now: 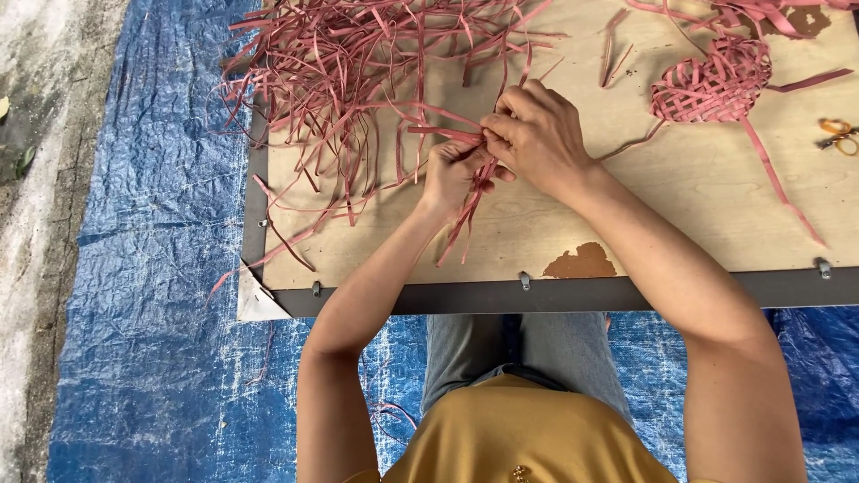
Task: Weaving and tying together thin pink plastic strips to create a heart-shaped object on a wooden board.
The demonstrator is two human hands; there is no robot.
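flat dusty-pink matt strips [358, 80], fibrous, papery | pale plywood board [680, 188], smooth, veneer chipped at 6 o'clock | dark matt edge frame [555, 293], small metal clips | crinkled blue woven-plastic tarp [152, 268], slight sheen | 9 o'clock: rough grey concrete floor [36, 179]
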